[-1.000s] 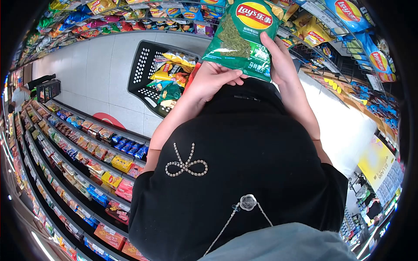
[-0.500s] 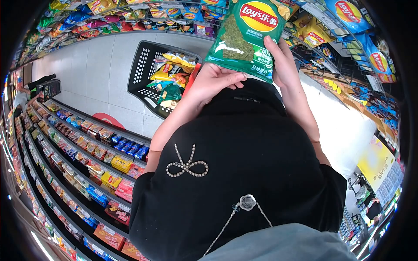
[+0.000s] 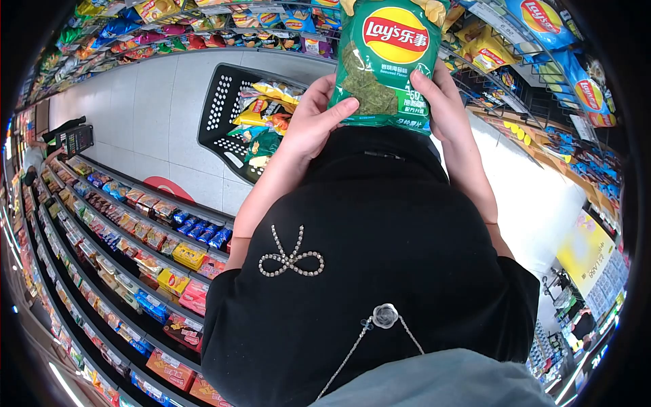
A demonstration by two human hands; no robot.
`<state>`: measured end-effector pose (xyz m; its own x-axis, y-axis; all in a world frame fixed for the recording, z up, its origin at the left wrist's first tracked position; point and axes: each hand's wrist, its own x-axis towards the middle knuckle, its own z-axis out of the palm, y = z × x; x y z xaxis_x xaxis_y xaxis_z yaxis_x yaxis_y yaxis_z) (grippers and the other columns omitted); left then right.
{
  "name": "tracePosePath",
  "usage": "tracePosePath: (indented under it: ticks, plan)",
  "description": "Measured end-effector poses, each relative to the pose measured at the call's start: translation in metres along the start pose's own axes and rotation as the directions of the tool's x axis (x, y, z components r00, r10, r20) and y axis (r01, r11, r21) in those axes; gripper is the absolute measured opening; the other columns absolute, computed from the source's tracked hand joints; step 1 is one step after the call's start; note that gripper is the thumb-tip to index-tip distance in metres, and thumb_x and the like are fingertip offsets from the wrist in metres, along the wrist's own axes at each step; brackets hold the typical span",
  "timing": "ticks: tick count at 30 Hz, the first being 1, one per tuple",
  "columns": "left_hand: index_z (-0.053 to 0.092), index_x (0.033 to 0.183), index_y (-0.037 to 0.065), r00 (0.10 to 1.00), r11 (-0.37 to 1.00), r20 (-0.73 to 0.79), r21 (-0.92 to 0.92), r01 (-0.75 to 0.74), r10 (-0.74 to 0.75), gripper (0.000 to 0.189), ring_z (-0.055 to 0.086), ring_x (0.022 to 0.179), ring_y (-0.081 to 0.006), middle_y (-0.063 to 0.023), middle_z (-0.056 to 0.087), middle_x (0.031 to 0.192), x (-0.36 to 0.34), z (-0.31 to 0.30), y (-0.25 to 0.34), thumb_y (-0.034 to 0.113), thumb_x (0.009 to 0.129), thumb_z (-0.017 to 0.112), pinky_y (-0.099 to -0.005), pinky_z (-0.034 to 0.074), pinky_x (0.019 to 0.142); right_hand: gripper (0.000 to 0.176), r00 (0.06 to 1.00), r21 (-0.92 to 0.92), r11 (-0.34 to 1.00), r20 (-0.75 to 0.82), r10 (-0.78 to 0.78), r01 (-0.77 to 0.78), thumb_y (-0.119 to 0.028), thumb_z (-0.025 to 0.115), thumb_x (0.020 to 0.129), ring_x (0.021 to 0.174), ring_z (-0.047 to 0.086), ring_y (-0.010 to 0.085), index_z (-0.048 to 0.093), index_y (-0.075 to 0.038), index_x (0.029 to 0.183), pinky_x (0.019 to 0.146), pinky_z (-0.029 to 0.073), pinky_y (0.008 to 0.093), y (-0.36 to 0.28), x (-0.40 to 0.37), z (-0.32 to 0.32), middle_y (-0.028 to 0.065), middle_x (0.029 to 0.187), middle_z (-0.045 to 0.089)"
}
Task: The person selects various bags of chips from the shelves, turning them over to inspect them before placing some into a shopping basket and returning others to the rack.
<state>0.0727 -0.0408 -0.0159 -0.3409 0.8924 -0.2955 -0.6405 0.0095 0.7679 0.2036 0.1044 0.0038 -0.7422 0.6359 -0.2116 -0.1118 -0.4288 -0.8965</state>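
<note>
We hold a green Lay's chip bag (image 3: 386, 61) up in front of our chest with both hands. The left hand (image 3: 308, 125) pinches its lower left corner, thumb across the front and fingers behind. The right hand (image 3: 441, 102) clasps the lower right edge the same way. Gripped at the bottom corners, the bag stands upright with its printed face turned to us, logo at the top. It looks like a hold meant to keep the light, puffy pack flat and readable rather than crumpled.

Below and to the left of the hands, a black perforated shopping basket (image 3: 220, 102) sits on the pale tiled floor (image 3: 149, 115). Several snack bags already lie inside it, close by but apart from our hands.

We are in a narrow shop aisle, with long shelves of small packets (image 3: 135, 237) along the left and a wire rack of chip bags (image 3: 542, 27) on the right, just behind the bag we hold.
</note>
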Motion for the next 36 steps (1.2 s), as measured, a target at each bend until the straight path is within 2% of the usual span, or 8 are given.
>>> tracePosePath:
  ticks: [9,11,14,19,22,26,32,36]
  plan:
    - [0.033,0.120,-0.004,0.996,0.985,0.086,0.175,-0.003,-0.012,0.064,0.048,0.103,-0.0154,-0.0108,0.050,0.110,-0.004,0.007,0.010,0.007,0.069,0.069,-0.0281,0.039,0.087,0.060,0.987,-0.199,0.976,0.151,-0.061,0.091,-0.019,0.068,0.073,0.100,0.047,0.0153,0.033,0.005,0.115,0.085,0.039,0.0261,0.001,-0.010,0.003,0.0127,0.107,0.049]
    - [0.032,0.121,-0.004,0.996,0.970,0.084,0.241,-0.026,0.006,0.068,0.047,0.104,-0.0160,-0.0113,0.049,0.111,-0.004,0.003,0.006,0.008,0.067,0.072,-0.0290,0.039,0.088,0.068,0.984,-0.186,0.979,0.170,-0.046,0.078,-0.019,0.070,0.071,0.102,0.046,0.0161,0.030,0.006,0.119,0.086,0.038,0.0271,0.002,-0.011,0.003,0.0134,0.110,0.048]
    - [0.032,0.122,-0.004,0.998,0.978,0.066,0.210,-0.007,-0.007,0.071,0.047,0.104,-0.0164,-0.0110,0.049,0.113,-0.003,0.004,0.005,0.009,0.065,0.073,-0.0298,0.039,0.088,0.072,0.981,-0.170,0.983,0.192,-0.041,0.075,-0.020,0.071,0.070,0.104,0.045,0.0169,0.028,0.006,0.121,0.088,0.037,0.0284,0.004,-0.013,0.004,0.0133,0.112,0.047]
    - [0.031,0.123,-0.002,0.998,0.985,0.054,0.170,-0.001,-0.009,0.067,0.046,0.104,-0.0163,-0.0100,0.048,0.114,-0.003,0.002,0.003,0.011,0.070,0.070,-0.0300,0.039,0.088,0.070,0.966,-0.229,0.964,0.246,-0.075,0.133,-0.021,0.070,0.071,0.105,0.045,0.0171,0.030,0.006,0.121,0.090,0.036,0.0294,0.004,-0.013,0.001,0.0123,0.112,0.047]
    - [0.031,0.123,-0.002,0.999,0.995,0.041,0.104,0.007,-0.012,0.062,0.046,0.105,-0.0162,-0.0098,0.048,0.114,-0.003,0.000,0.001,0.013,0.074,0.067,-0.0303,0.039,0.088,0.064,0.970,-0.183,0.982,0.243,0.001,0.044,-0.021,0.068,0.073,0.103,0.046,0.0161,0.032,0.005,0.120,0.088,0.037,0.0284,-0.002,-0.015,0.004,0.0115,0.111,0.048]
    - [0.031,0.123,-0.002,0.999,0.998,0.035,0.067,0.005,-0.008,0.059,0.046,0.105,-0.0164,-0.0104,0.048,0.114,-0.003,-0.001,-0.001,0.015,0.077,0.064,-0.0300,0.039,0.088,0.058,0.976,-0.236,0.970,0.218,0.001,0.052,-0.020,0.066,0.076,0.099,0.048,0.0146,0.035,0.005,0.118,0.085,0.039,0.0271,-0.001,-0.016,0.005,0.0102,0.108,0.050]
    - [0.030,0.119,-0.003,0.995,0.965,-0.054,0.256,-0.063,0.080,0.055,0.048,0.101,-0.0164,-0.0129,0.049,0.110,0.003,0.000,-0.002,0.015,0.078,0.063,-0.0284,0.040,0.086,0.057,0.985,-0.270,0.959,0.166,-0.045,0.090,-0.018,0.067,0.074,0.095,0.051,0.0146,0.036,0.004,0.117,0.082,0.041,0.0267,0.007,-0.015,0.003,0.0107,0.105,0.052]
    - [0.029,0.117,-0.003,0.988,0.960,-0.070,0.258,-0.113,0.135,0.052,0.048,0.100,-0.0161,-0.0131,0.049,0.107,0.004,-0.001,-0.007,0.014,0.079,0.062,-0.0277,0.040,0.084,0.059,0.988,-0.322,0.942,0.151,-0.045,0.092,-0.018,0.069,0.073,0.094,0.052,0.0156,0.036,0.003,0.118,0.081,0.043,0.0275,0.009,-0.015,0.003,0.0106,0.104,0.053]
